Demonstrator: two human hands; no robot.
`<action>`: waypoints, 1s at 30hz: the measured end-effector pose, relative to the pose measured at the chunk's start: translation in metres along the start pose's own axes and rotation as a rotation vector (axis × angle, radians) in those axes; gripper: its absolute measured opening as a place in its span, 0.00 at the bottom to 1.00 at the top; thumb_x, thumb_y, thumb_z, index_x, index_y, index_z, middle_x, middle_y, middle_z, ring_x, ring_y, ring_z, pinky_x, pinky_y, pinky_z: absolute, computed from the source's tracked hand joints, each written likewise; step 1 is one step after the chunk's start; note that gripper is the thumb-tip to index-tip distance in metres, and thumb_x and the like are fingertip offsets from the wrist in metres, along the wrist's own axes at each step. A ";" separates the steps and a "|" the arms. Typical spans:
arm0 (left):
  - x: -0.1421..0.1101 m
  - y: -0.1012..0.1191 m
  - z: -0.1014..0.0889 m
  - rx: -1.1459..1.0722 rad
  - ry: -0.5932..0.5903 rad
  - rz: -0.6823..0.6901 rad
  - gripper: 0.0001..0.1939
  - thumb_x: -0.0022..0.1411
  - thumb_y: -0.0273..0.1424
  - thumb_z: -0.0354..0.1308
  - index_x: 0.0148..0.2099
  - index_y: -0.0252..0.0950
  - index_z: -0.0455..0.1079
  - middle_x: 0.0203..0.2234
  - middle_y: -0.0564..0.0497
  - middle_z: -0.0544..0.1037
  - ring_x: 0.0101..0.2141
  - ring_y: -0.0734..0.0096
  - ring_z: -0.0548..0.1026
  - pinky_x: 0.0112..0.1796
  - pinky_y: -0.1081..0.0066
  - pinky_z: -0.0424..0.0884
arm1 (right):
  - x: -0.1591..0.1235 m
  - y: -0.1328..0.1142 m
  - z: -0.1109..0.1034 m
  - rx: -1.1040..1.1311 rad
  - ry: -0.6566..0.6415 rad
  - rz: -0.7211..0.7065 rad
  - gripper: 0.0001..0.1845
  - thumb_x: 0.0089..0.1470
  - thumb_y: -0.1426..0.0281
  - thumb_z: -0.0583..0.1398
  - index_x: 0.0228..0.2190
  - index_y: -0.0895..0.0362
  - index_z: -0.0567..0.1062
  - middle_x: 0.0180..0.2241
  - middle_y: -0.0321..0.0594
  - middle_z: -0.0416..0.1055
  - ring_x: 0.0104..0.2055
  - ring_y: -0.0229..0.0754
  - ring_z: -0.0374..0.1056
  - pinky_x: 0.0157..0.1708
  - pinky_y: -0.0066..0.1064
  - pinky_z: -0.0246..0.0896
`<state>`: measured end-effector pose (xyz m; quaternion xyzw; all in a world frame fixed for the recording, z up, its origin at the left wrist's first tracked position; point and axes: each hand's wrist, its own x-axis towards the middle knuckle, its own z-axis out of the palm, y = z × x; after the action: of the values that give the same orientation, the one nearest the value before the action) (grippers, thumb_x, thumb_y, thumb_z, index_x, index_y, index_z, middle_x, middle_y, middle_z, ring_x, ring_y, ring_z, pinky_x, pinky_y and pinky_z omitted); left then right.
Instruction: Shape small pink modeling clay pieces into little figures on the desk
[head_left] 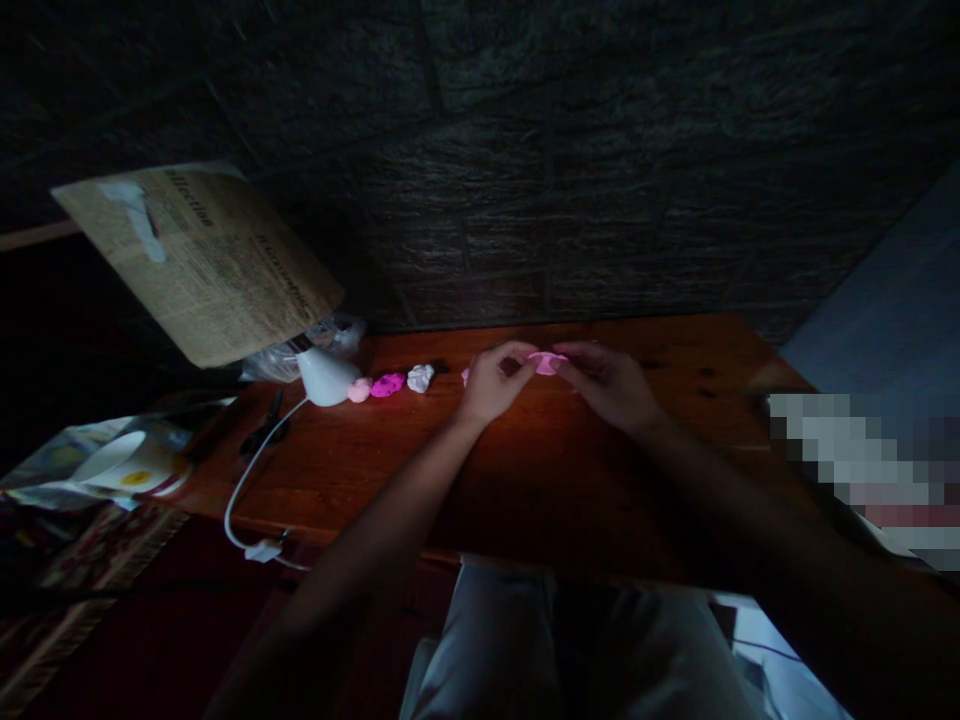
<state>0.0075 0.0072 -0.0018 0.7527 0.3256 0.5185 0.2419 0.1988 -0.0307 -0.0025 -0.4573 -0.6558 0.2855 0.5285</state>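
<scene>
Between my two hands is a flattened piece of pink modelling clay (547,363), held just over the wooden table. My left hand (495,380) pinches its left edge with thumb and fingers. On the other side my right hand (609,385) grips the right edge the same way. A bit of pink shows behind my left hand, mostly hidden by it. Further left, in a row, lie a white crumpled lump (421,377), a bright magenta lump (388,384) and a pale pink lump (360,389).
A lamp with a newsprint-patterned shade (217,265) and white base (327,378) stands at the table's (360,460) left, its white cord (244,490) hanging over the front edge. Near it are a clear plastic bag, a dark object and a white paper cup (124,465). A dark wall rises behind.
</scene>
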 end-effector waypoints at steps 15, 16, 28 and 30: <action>-0.002 0.007 -0.001 0.106 -0.177 0.031 0.05 0.67 0.30 0.61 0.43 0.36 0.78 0.33 0.49 0.80 0.35 0.71 0.76 0.37 0.71 0.71 | -0.002 -0.010 -0.006 -0.327 0.023 -0.087 0.12 0.60 0.63 0.60 0.36 0.50 0.85 0.36 0.39 0.85 0.35 0.47 0.79 0.39 0.39 0.73; -0.002 0.006 -0.002 0.125 -0.196 0.050 0.05 0.67 0.29 0.61 0.43 0.37 0.78 0.33 0.49 0.79 0.34 0.71 0.76 0.37 0.71 0.71 | -0.002 -0.010 -0.006 -0.341 0.014 -0.095 0.12 0.60 0.63 0.60 0.36 0.50 0.85 0.36 0.39 0.84 0.34 0.47 0.79 0.38 0.39 0.73; -0.004 0.007 -0.002 0.158 -0.292 0.078 0.04 0.67 0.28 0.61 0.40 0.37 0.77 0.32 0.49 0.78 0.33 0.71 0.75 0.37 0.70 0.71 | 0.001 -0.005 -0.009 -0.446 -0.127 -0.160 0.13 0.58 0.72 0.58 0.35 0.50 0.84 0.36 0.38 0.84 0.37 0.46 0.78 0.41 0.37 0.70; -0.004 0.007 -0.001 0.150 -0.289 0.063 0.03 0.66 0.29 0.61 0.39 0.36 0.77 0.32 0.50 0.79 0.33 0.72 0.75 0.37 0.71 0.71 | 0.002 -0.006 -0.009 -0.456 -0.147 -0.181 0.14 0.58 0.73 0.58 0.35 0.50 0.84 0.36 0.38 0.83 0.37 0.46 0.78 0.41 0.38 0.69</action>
<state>0.0075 -0.0008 0.0005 0.8453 0.3015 0.3863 0.2130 0.2054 -0.0328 0.0058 -0.4822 -0.7781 0.1145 0.3860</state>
